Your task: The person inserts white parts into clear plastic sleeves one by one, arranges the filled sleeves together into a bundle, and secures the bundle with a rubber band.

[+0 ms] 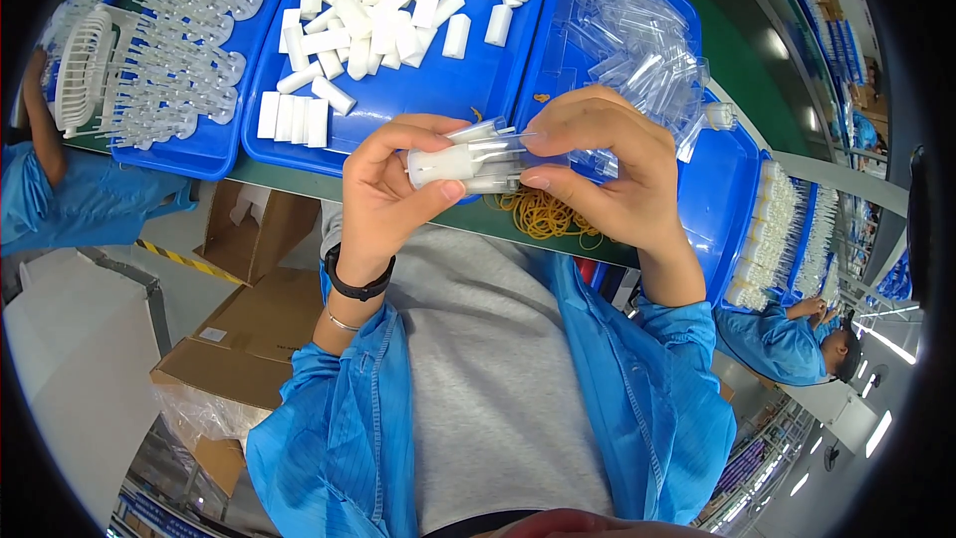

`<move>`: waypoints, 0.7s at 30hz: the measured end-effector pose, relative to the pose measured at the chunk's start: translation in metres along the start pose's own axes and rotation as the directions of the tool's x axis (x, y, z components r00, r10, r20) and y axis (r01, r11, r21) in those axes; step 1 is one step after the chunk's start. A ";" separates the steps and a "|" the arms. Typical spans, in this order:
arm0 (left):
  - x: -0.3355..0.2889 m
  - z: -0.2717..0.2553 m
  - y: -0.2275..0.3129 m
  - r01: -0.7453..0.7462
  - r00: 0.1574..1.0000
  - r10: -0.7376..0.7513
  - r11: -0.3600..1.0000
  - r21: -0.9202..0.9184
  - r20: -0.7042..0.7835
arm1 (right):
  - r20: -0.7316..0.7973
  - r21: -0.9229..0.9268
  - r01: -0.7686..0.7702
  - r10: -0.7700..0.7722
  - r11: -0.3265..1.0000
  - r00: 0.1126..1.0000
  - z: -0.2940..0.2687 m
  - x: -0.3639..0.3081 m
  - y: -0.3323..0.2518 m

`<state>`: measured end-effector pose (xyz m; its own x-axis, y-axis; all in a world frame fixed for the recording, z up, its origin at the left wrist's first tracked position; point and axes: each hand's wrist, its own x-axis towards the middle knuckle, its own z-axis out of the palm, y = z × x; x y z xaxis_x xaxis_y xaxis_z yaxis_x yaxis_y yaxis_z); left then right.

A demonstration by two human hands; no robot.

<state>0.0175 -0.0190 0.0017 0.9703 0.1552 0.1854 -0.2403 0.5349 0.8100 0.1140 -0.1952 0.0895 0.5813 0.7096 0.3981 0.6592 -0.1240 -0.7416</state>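
Observation:
My left hand [378, 184] is closed round a bundle of white blocks [438, 166], fingers above and thumb below. Clear plastic pieces [488, 151] stick out of the bundle to the right, over and beside the white parts. On that right end, my right hand [622, 164] pinches a clear plastic piece [543, 142] between thumb and fingers. Just under the hands, a heap of yellow rubber bands [548, 214] lies at the table's near edge. How the parts fit together inside the bundle is partly hidden by my fingers.
Ahead stands a blue tray [488, 85] of loose white blocks [383, 10]. To its right, another holds clear plastic pieces [642, 40]; to its left, one holds white pronged parts [184, 50]. Cardboard boxes [254, 324] stand lower left. Co-workers in blue [782, 344] sit at both sides.

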 end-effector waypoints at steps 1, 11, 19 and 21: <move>0.000 0.000 0.000 0.020 1.000 -0.020 0.999 -0.033 -0.008 | -0.002 0.002 0.008 -0.008 1.000 1.000 0.000 0.000 0.000; -0.002 0.003 0.001 0.042 0.997 -0.046 0.997 -0.071 -0.057 | -0.049 0.092 -0.037 0.042 0.995 0.998 0.007 -0.009 0.007; -0.001 0.004 0.000 0.062 0.993 -0.065 0.997 -0.034 -0.099 | -0.142 0.313 -0.184 0.238 0.932 0.961 0.020 -0.019 0.011; -0.001 0.003 -0.001 0.056 0.994 -0.059 0.998 -0.038 -0.094 | -0.136 0.280 -0.154 0.198 0.948 0.971 0.021 -0.019 0.013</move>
<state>0.0168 -0.0223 0.0028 0.9761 0.2004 0.0841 -0.1865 0.5743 0.7971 0.1015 -0.1963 0.0610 0.7597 0.5699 0.3131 0.4016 -0.0326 -0.9152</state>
